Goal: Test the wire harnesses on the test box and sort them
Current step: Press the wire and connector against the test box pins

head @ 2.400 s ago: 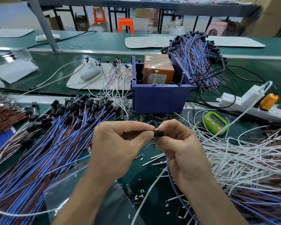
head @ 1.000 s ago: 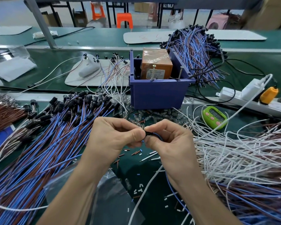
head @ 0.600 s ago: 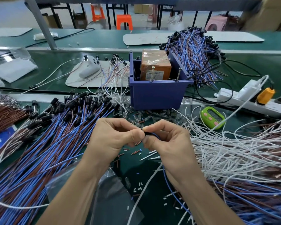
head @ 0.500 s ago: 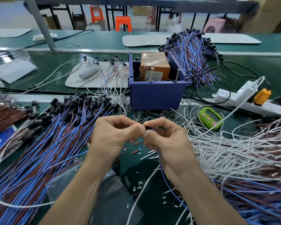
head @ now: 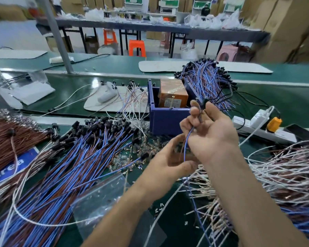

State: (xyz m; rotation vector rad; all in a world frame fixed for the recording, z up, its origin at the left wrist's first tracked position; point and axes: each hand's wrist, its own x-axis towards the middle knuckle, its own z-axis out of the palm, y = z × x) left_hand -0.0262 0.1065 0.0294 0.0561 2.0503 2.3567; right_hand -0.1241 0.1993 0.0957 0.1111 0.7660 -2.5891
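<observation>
**One harness at the test box: snag, bad seating and mis-sort risks**

A single wire harness [head: 186, 143] is gripped in the right hand [head: 210, 134], and its black plug [head: 204, 102] is held up just in front of the test box [head: 165, 122] at 12 o'clock. The left hand [head: 168, 161] is loosely curled below, beside the trailing wire. Whether the wire is pinched there cannot be told through the blur.

The tail is led down into the tangle of white wires [head: 284, 175] at 4 o'clock, so it could be snagged and neighbours dragged along. The plug is small and held only at the fingertips, so a slip or a poor seating on the box, and with it a false reading, is judged possible. Loose heaps lie close by: a blue-and-brown pile [head: 78, 157] at 9 o'clock and another bundle [head: 207, 82] behind the box at 1 o'clock. A tested piece could easily be dropped onto the wrong one.

The green bench [head: 284, 97] is strewn with small offcuts [head: 161, 209]. A clear bag [head: 100, 198] is seen at 7 o'clock and a power strip [head: 257, 130] at 3 o'clock. Beyond, a long table [head: 168, 29], orange stools [head: 136, 49] and stacked cartons [head: 284, 24] are seen.
</observation>
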